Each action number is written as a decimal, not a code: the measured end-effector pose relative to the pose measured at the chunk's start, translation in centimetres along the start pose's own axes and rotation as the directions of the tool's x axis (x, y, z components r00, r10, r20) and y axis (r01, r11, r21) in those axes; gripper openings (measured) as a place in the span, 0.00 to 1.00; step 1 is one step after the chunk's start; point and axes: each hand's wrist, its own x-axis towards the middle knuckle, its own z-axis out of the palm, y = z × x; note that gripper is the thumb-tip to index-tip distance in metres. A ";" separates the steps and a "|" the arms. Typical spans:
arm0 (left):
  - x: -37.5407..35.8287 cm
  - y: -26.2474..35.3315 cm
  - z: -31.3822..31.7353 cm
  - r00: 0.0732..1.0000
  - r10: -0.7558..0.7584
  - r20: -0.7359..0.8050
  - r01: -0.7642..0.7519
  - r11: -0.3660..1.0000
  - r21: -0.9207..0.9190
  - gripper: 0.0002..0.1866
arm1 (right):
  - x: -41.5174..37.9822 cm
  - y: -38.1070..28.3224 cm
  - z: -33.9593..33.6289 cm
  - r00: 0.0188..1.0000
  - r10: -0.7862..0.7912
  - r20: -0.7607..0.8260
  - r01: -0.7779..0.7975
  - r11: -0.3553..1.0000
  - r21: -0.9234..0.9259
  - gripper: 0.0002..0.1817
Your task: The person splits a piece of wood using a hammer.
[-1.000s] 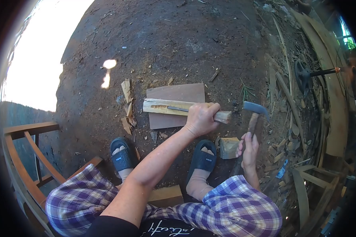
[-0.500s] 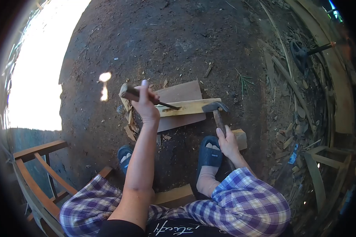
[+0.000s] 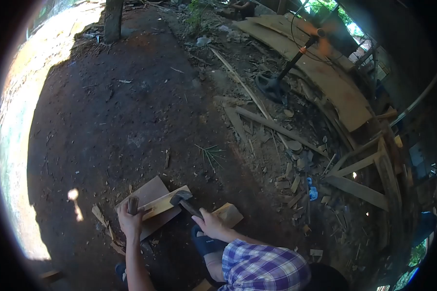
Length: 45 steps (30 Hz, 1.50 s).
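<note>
Looking down from head height, the view takes in a dirt yard with a seated person's arms and one knee at the near edge. Their left hand (image 3: 129, 220) is closed around the wooden handle of a chisel (image 3: 133, 205), which stands nearly upright; the fingers are wrapped tight about it, and its blade is hidden behind the hand. Their right hand (image 3: 210, 224) grips the handle of a hammer (image 3: 184, 201), fingers curled fully round it. The dark metal head of the hammer rests on or just above the right end of a pale strip of wood (image 3: 164, 202); whether it touches cannot be told.

That strip of wood lies across a flat brown board (image 3: 144, 194) on the dirt ground (image 3: 131, 121), between the two hands. Just right of the hammer handle sits a small pale wood block (image 3: 228, 214), close to the right hand. A foot in a dark blue sandal (image 3: 204, 243) is planted near the block, and a knee in purple checked cloth (image 3: 262, 266) fills the near right edge. Wood chips (image 3: 102, 218) lie scattered to the left of the board.

Farther off on the right, long planks (image 3: 325, 77) and offcuts are heaped over the ground, with a dark metal wheel (image 3: 272, 87) on a rod among them.
</note>
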 end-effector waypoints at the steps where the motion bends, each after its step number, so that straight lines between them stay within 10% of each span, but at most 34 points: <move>1: -0.7 0.5 0.1 1.000 0.012 -0.009 -0.012 1.000 -0.010 0.28 | 0.0 0.1 -0.1 1.000 -0.009 -0.016 0.009 1.000 -0.003 0.23; 18: -1.6 0.8 -1.8 0.982 -0.171 0.081 0.155 0.972 0.175 0.19 | -0.1 0.9 -0.3 0.998 -0.003 0.057 -0.003 0.995 0.101 0.23; 31: 0.8 -3.9 -1.1 0.926 -0.359 0.116 0.374 0.914 -0.157 0.18 | 0.2 1.8 0.7 0.999 -0.046 -0.001 0.046 0.998 0.054 0.25; 45: 0.5 -3.2 -1.9 0.902 -0.400 0.166 0.419 0.902 -0.102 0.18 | 0.3 1.5 0.5 0.995 0.052 0.083 -0.055 0.998 0.025 0.29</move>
